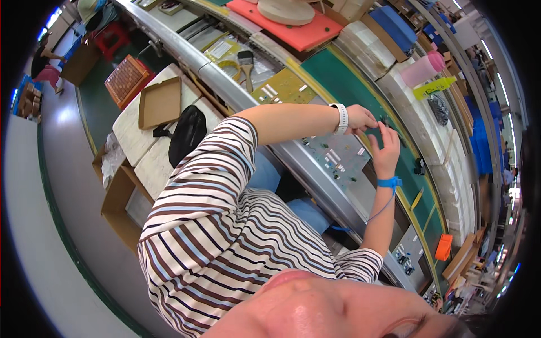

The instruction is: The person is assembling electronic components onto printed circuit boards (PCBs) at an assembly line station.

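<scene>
My left hand (pixel 361 119), with a white watch on its wrist, reaches over the green belt (pixel 414 147). Its fingertips are pinched together, but what lies between them is too small to make out. Facing it from the right is my right hand (pixel 386 151), thumb and fingers apart, a blue wrist strap (pixel 389 182) with a cord below it. The fingertips of both hands nearly meet beside a small dark piece (pixel 385 120). Under my forearms lies a grey panel (pixel 360 191) bearing small green and white electronic parts (pixel 334 158).
Beyond the belt run white foam blocks (pixel 431 141), a pink container (pixel 422 69) and a black bag (pixel 438 110). A brush (pixel 246 63) and a yellow circuit board (pixel 284 87) are left of my hands. An orange object (pixel 444 247) sits at the right. A metal rail (pixel 225 84) edges the bench.
</scene>
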`<move>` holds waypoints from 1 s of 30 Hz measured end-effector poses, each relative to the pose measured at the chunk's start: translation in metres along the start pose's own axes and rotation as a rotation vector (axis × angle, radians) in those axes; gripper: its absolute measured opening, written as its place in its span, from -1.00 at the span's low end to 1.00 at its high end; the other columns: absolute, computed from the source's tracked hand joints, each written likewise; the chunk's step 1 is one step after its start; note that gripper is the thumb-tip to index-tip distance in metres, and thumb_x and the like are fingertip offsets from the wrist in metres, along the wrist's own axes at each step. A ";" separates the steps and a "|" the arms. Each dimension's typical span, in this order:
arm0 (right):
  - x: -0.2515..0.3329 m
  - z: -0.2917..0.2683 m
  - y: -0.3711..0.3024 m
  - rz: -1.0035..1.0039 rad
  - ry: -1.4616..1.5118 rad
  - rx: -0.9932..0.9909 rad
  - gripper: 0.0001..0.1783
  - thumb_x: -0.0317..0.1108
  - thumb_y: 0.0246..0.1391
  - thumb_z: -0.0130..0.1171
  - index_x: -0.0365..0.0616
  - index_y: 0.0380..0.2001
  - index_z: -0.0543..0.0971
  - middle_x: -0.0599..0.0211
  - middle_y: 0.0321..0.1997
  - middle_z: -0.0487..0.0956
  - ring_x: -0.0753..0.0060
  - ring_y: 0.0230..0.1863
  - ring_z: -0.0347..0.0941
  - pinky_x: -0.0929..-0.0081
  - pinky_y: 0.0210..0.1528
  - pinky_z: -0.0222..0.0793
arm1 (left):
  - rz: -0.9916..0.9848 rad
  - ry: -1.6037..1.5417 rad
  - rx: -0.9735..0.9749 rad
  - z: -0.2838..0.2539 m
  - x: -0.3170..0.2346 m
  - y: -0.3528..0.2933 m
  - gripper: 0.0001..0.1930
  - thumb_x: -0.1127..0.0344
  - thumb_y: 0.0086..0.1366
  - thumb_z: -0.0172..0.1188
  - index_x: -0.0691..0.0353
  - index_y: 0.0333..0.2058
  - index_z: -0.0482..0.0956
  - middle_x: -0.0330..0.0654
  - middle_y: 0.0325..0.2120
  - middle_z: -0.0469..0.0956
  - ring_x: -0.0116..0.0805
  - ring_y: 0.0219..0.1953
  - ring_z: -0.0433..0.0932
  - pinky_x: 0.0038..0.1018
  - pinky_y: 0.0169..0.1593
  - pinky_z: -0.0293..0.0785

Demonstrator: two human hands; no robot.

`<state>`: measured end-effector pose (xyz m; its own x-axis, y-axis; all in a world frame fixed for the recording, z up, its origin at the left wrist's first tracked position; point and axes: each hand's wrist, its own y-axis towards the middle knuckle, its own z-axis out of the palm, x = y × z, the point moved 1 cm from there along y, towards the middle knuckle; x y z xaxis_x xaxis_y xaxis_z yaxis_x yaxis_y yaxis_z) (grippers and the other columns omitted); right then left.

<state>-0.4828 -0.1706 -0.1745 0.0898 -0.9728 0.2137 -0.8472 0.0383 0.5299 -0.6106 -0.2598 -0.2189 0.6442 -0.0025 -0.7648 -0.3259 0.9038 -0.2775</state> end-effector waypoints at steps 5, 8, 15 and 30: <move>0.035 -0.007 -0.024 0.060 -0.044 0.025 -0.65 -0.36 -0.12 0.24 -0.19 -0.20 0.50 0.25 -0.44 0.47 0.24 -0.43 0.42 0.41 -0.36 0.36 | -0.017 0.087 0.075 0.014 0.026 -0.031 -0.87 0.36 0.12 0.21 0.26 -0.39 0.50 -0.36 -0.67 0.35 -0.63 -0.69 0.17 -0.66 -0.66 0.05; 0.040 -0.017 -0.035 0.124 0.006 0.084 -0.72 -0.39 -0.09 0.19 -0.19 -0.24 0.51 0.15 -0.45 0.49 0.14 -0.44 0.43 0.38 -0.39 0.36 | 0.014 0.311 0.096 0.013 0.039 -0.037 -0.80 0.28 0.13 0.21 0.28 -0.34 0.58 -0.34 -0.63 0.42 -0.65 -0.68 0.20 -0.68 -0.66 0.07; 0.040 -0.032 -0.053 0.240 -0.020 0.078 -0.81 -0.42 -0.06 0.14 -0.19 -0.30 0.54 0.10 -0.42 0.53 0.15 -0.41 0.46 0.43 -0.42 0.35 | -0.055 0.261 0.142 0.019 0.028 -0.078 -0.73 0.24 0.21 0.11 0.24 -0.16 0.51 -0.35 -0.47 0.48 -0.70 -0.68 0.14 -0.73 -0.64 0.06; 0.024 -0.025 -0.095 0.596 0.377 0.266 -0.81 -0.35 -0.05 0.13 -0.21 -0.36 0.52 0.19 -0.46 0.56 0.25 -0.44 0.48 0.40 -0.36 0.37 | 0.717 1.276 -0.076 -0.002 0.068 -0.146 -0.74 0.47 0.17 -0.04 0.18 -0.14 0.44 -0.08 -0.39 0.54 -0.21 -0.42 0.55 -0.38 -0.40 0.45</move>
<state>-0.3875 -0.1921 -0.1992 -0.2909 -0.6584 0.6942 -0.9020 0.4307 0.0305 -0.5211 -0.3927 -0.2316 -0.6911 0.0225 -0.7224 -0.3663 0.8507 0.3769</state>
